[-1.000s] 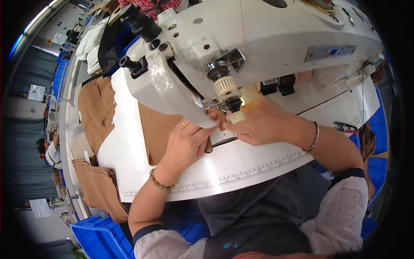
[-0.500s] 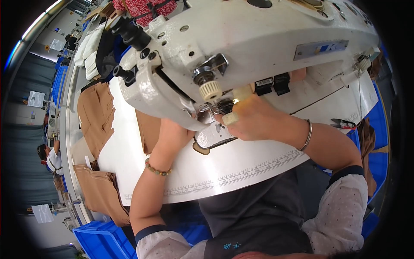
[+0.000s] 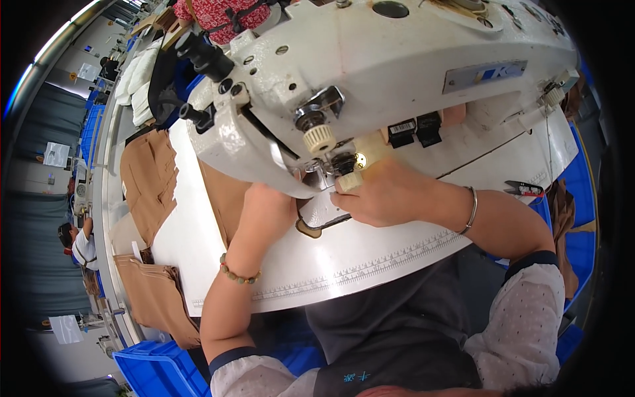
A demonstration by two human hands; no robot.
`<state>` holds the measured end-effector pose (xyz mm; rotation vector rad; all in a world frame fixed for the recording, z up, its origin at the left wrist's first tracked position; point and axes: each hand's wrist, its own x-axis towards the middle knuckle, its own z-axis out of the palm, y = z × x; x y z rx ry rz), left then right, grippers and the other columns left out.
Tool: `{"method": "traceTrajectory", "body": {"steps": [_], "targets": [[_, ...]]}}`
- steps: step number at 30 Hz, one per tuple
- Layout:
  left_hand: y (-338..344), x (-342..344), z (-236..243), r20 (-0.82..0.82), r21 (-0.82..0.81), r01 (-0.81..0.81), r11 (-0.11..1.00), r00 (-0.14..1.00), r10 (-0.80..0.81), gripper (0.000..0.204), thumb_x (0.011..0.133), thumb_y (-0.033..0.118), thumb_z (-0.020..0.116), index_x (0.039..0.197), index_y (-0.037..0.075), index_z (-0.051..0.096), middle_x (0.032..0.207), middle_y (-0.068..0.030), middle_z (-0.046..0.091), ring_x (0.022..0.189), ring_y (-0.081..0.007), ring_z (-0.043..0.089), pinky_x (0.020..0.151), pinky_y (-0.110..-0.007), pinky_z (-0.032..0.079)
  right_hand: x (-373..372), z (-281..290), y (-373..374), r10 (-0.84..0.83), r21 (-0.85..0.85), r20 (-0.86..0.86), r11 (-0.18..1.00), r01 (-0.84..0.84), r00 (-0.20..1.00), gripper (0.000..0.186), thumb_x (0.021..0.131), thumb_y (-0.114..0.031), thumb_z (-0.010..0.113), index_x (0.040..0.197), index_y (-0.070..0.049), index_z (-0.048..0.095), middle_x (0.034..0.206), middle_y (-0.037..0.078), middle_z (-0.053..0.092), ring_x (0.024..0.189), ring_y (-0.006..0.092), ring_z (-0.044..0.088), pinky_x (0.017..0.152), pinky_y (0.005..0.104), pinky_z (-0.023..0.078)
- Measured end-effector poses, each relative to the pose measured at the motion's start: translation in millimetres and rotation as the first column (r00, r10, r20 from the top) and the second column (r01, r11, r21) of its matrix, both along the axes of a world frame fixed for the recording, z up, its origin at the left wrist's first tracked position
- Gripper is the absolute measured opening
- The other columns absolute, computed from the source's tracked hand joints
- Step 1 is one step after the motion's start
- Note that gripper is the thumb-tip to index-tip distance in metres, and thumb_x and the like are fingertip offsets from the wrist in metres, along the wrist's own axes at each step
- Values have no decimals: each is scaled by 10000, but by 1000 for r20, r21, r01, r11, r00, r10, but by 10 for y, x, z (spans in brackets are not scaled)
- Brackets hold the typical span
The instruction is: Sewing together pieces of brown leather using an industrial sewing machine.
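Hands are both close under the head of the white sewing machine [image 3: 370, 73], which fills the view from 11 to 2 o'clock. Your left hand [image 3: 268, 208] lies at the centre, on the brown fabric [image 3: 221, 198] that runs under the machine; its fingers go behind the machine head, so I cannot tell how they are set. Your right hand [image 3: 387, 195] is just at 3 o'clock from it, with the fingers curled narrow and pressed down near the presser foot [image 3: 340, 165]; one fingertip wears a pale cover [image 3: 349, 181]. What it pinches is hidden. On the white table [image 3: 344, 258], a ruler scale runs along the edge at 6 o'clock. Stacks of brown fabric pieces [image 3: 149, 178] lie at 9 o'clock, well apart from your hands. Red-handled snips [image 3: 526, 190] rest at 3 o'clock. A blue crate [image 3: 149, 367] stands at 7 o'clock.
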<state>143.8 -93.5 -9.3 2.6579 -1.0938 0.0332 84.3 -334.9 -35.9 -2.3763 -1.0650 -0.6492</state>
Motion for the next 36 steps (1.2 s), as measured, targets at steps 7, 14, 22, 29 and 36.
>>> {"method": "traceTrajectory", "body": {"steps": [7,14,22,29,36], "targets": [[-86,-248,193,98,108,-63,992,994,52,320,919,164,689,1212,35,676,1050,-171,684,823,-357,686,680,-420,546,-110,38,38,304,-78,-114,946,-314,946,383,863,-363,733,1118,-86,660,1078,1,662,766,185,694,616,331,570],[-41,-156,11,71,-98,-29,995,997,36,183,899,144,741,1014,28,660,921,-158,661,730,-332,654,655,-404,532,-137,17,49,322,-196,-84,923,-332,943,451,865,-387,704,1163,-49,694,1156,31,705,667,129,618,573,281,524],[-29,-115,-70,3,-239,38,970,999,-39,118,873,12,721,929,21,617,909,-138,640,727,-320,638,634,-408,509,-141,-13,45,282,-247,129,938,-244,951,256,786,-146,665,1013,-32,703,1046,44,710,700,118,626,565,259,497],[-47,-161,-126,49,-171,33,985,998,-25,147,875,-34,677,957,5,561,882,-149,622,785,-375,624,681,-427,504,-54,-86,105,288,-89,270,958,-274,919,97,755,-137,633,794,-48,635,822,15,591,804,159,571,603,295,494],[18,-80,-44,-91,-232,38,972,994,-61,86,933,-5,651,955,-15,568,897,-168,654,815,-357,641,693,-434,506,-59,-95,229,232,-58,466,971,-232,854,100,699,-145,632,713,-52,601,765,21,561,737,177,549,648,301,477]]}}
